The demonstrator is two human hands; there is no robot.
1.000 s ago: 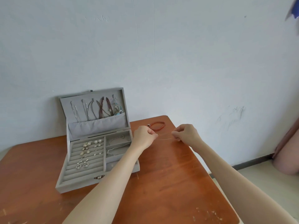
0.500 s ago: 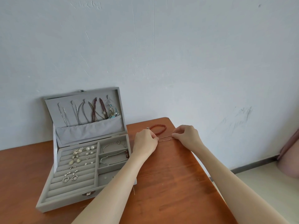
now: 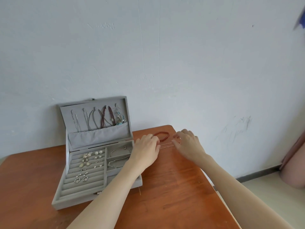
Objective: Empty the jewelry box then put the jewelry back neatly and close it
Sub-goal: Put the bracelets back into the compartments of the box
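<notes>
The grey jewelry box [image 3: 61,198] stands open on the wooden table [image 3: 173,195]. Earrings sit in its ring rolls, thin bracelets lie in its right compartments, and several necklaces hang in the lid. A thin chain [image 3: 167,145] lies doubled on the table right of the box. My left hand [image 3: 146,148] rests palm down, its fingertips curled onto the chain's left end. My right hand [image 3: 187,144] hovers just over the chain's right end with fingers loosely spread and holds nothing. A red bead bracelet [image 3: 163,136] lies just behind the chain.
The table's right edge [image 3: 209,182] runs close under my right forearm, and its far edge meets the white wall behind the bracelet. Someone's knee [image 3: 295,169] shows at the far right above the floor.
The chain, stretched in the air between both hands a second ago, now lies on the table. My right hand has let go and opened. The camera view has shifted.
</notes>
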